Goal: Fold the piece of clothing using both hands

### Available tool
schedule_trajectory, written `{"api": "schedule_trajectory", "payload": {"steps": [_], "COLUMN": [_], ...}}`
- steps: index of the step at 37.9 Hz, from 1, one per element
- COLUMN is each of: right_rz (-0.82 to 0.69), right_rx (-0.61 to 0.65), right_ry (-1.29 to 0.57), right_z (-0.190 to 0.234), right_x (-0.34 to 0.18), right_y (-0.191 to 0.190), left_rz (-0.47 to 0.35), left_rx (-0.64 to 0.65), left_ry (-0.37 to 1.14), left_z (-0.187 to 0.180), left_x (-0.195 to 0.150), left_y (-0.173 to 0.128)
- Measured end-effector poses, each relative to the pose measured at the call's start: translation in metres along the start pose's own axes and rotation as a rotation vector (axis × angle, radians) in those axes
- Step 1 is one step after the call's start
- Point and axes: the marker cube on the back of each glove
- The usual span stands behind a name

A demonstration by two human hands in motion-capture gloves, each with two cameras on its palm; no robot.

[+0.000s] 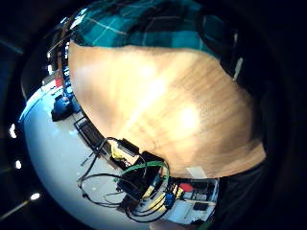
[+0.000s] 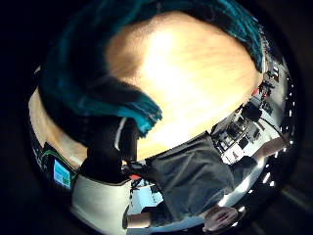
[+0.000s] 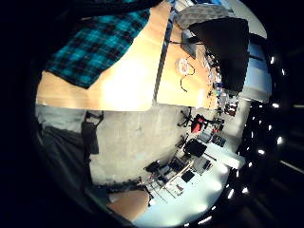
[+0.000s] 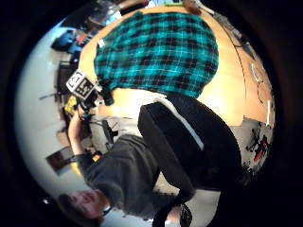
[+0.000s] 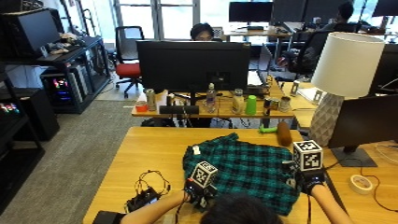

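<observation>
Shirt (image 5: 242,170) edges sit under your hands: your left hand (image 5: 199,192) pinches the near-left hem, while your right hand (image 5: 309,181) is at the right edge, its grip unclear. It lies rumpled on the worktop (image 5: 149,154); folding looks barely begun.

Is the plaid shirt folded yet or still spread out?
Mostly spread: the teal plaid shirt lies flat across the table, one corner bunched, hands at its near edge.

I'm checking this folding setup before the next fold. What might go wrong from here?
The shirt lies rumpled, not flat, so a fold now would probably come out uneven. The left hand grips its near edge while the right hand's grip is unclear; one side may lag. The cable bundle nearby might snag.
</observation>
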Motion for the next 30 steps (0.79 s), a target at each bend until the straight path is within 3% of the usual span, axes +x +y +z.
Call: {"api": "schedule_trajectory", "payload": {"steps": [4, 8, 14, 18, 23, 30], "right_rz": [-0.01, -0.036, -0.061, -0.101, -0.129, -0.148], "right_rx": [-0.02, -0.05, -0.073, -0.091, -0.108, -0.138], "right_ry": [-0.008, -0.024, -0.036, -0.055, -0.04, 0.042], "right_z": [0.006, 0.014, 0.022, 0.036, 0.062, 0.101], "right_x": [-0.002, -0.006, -0.013, -0.022, -0.034, -0.053], "right_y": [0.0, 0.001, 0.003, -0.002, -0.018, -0.042], "left_rz": [0.115, 0.094, 0.079, 0.115, 0.087, 0.162], "left_rx": [0.192, 0.298, 0.264, 0.289, 0.364, 0.33], "left_ry": [0.03, 0.065, 0.107, 0.125, 0.098, 0.146], "left_z": [-0.019, -0.035, -0.044, -0.055, -0.077, -0.103], "left_x": [0.007, 0.001, -0.003, -0.003, -0.01, -0.005], "left_y": [0.008, 0.003, 0.001, 0.001, 0.004, 0.021]}}
